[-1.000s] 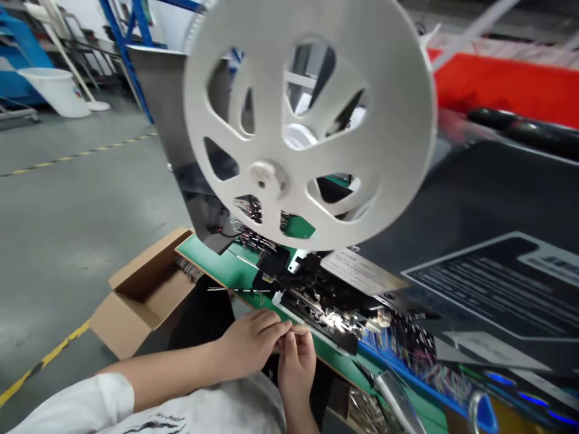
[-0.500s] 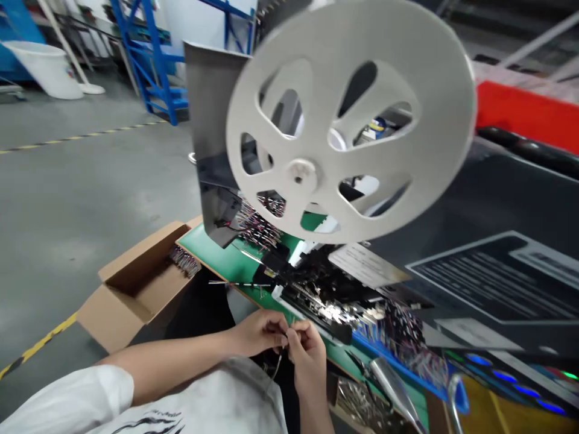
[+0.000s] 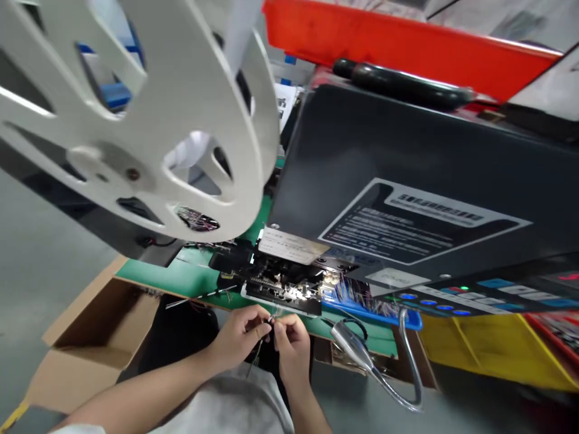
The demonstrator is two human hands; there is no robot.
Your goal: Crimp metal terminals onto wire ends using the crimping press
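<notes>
My left hand and my right hand meet in front of my body, thumbs and fingertips pinched together. Between them they hold a short wire cable with a dark upper part, its thin pale strands hanging down toward my shirt. The fingers cover most of the held end. Just beyond my fingertips is the front of a dark machine with a lit metal working area. Another wire cable lies across the green bench edge to the left of my hands.
A large grey reel fills the upper left. Right of it stands the machine's dark housing. A blue tray holds many wires. A flexible lamp juts out at the right front. An open cardboard box sits at the left.
My head view has swung to the right, so the reel and box now appear further left and more of the machine shows. Both hands stay together on the wire cable, close to the machine.
</notes>
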